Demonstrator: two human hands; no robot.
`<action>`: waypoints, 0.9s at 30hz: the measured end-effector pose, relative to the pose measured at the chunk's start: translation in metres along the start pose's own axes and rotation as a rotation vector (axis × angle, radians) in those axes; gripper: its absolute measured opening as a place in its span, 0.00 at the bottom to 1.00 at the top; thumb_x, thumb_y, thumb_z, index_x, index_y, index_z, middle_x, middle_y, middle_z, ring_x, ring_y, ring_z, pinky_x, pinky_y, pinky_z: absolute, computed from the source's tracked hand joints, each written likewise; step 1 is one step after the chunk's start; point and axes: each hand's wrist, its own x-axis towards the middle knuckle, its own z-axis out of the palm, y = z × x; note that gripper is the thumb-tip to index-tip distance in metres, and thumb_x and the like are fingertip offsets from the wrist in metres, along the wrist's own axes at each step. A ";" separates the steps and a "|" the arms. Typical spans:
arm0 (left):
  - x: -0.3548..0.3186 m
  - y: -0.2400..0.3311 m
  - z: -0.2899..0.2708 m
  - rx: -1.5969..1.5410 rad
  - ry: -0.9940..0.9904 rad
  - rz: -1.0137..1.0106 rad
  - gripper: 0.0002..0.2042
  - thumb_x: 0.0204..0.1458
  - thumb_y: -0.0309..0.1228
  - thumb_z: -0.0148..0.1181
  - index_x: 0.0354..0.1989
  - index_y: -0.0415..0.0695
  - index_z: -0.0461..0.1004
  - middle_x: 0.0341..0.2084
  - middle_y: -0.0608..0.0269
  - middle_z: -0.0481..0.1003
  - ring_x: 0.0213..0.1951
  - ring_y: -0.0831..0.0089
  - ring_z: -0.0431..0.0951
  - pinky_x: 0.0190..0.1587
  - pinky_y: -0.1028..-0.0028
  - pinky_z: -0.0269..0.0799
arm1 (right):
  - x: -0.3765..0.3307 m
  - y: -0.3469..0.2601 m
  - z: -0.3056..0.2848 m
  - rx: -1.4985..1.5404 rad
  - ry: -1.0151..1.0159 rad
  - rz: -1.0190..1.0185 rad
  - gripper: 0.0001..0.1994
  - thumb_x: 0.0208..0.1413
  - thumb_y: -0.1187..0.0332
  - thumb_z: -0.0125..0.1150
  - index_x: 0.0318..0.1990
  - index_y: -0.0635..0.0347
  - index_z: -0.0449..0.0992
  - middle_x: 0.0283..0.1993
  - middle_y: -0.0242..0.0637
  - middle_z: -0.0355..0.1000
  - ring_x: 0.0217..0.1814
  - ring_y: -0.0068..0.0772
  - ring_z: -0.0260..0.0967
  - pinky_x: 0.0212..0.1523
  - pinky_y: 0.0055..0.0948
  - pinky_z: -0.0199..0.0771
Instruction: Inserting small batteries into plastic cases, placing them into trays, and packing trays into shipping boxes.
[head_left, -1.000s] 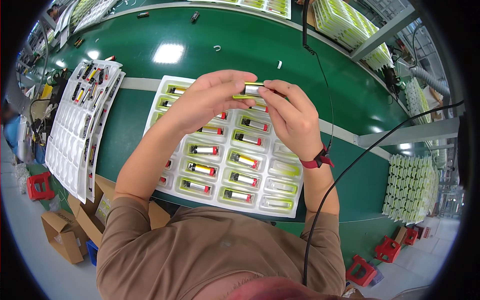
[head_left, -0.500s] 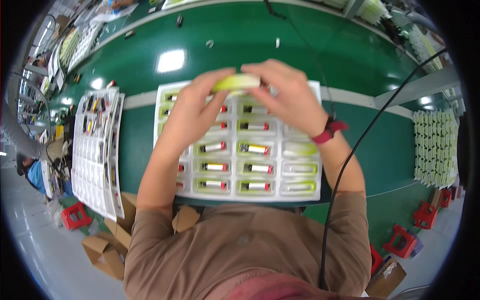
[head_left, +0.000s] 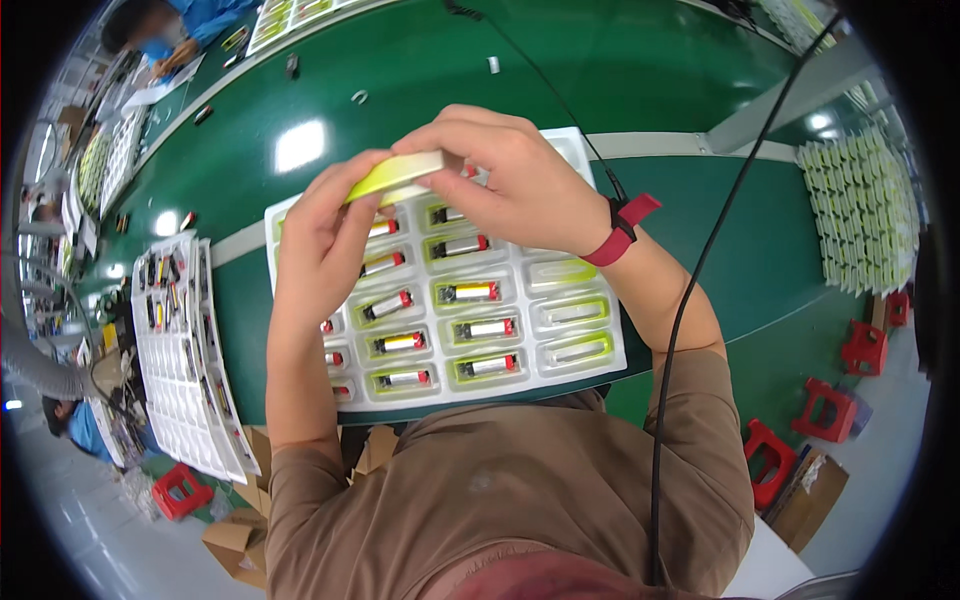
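My left hand point(head_left: 322, 225) and my right hand point(head_left: 515, 175) hold a flat, oblong yellow-green and white casing point(head_left: 397, 172) between them, above the far part of a white moulded tray point(head_left: 568, 155). The fingers of my left hand close on its left end. My right thumb and fingers pinch its right end, partly hiding it. Below, tray pockets hold yellow-green shells with small cylindrical cells point(head_left: 470, 292) that have red and black ends. In the right column the shells point(head_left: 575, 312) show no cell. My hands cover part of the far rows.
Stacked white trays with small parts point(head_left: 175, 330) stand at the left. A tall pile of yellow-green trays point(head_left: 858, 210) is at the right. A black cable point(head_left: 690, 320) hangs across my right side. Red stools point(head_left: 768, 462) stand on the floor. A person in blue point(head_left: 205, 20) sits far left.
The view has turned, so the tray appears slanted. Both hands still grip the casing, which has shifted left in the picture and tilts with its left end lower.
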 end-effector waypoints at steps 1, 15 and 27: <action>0.006 -0.001 -0.002 0.165 0.031 0.045 0.17 0.63 0.17 0.54 0.60 0.36 0.75 0.47 0.54 0.78 0.43 0.72 0.80 0.47 0.74 0.76 | 0.000 0.003 0.005 -0.076 0.055 -0.027 0.14 0.58 0.77 0.60 0.51 0.63 0.79 0.40 0.41 0.75 0.37 0.39 0.75 0.38 0.32 0.75; -0.008 0.015 -0.004 0.810 -0.061 0.253 0.17 0.57 0.18 0.58 0.55 0.40 0.73 0.44 0.49 0.78 0.45 0.50 0.78 0.46 0.58 0.75 | -0.008 0.012 0.020 -0.368 -0.009 -0.167 0.15 0.53 0.80 0.58 0.49 0.64 0.78 0.37 0.44 0.76 0.38 0.47 0.76 0.39 0.37 0.77; 0.002 0.074 0.018 0.788 -0.241 0.293 0.19 0.54 0.27 0.65 0.56 0.45 0.78 0.56 0.51 0.76 0.53 0.52 0.78 0.56 0.60 0.74 | -0.093 0.098 -0.074 -0.160 -0.040 0.546 0.09 0.63 0.69 0.61 0.45 0.65 0.77 0.40 0.38 0.77 0.43 0.32 0.74 0.47 0.29 0.74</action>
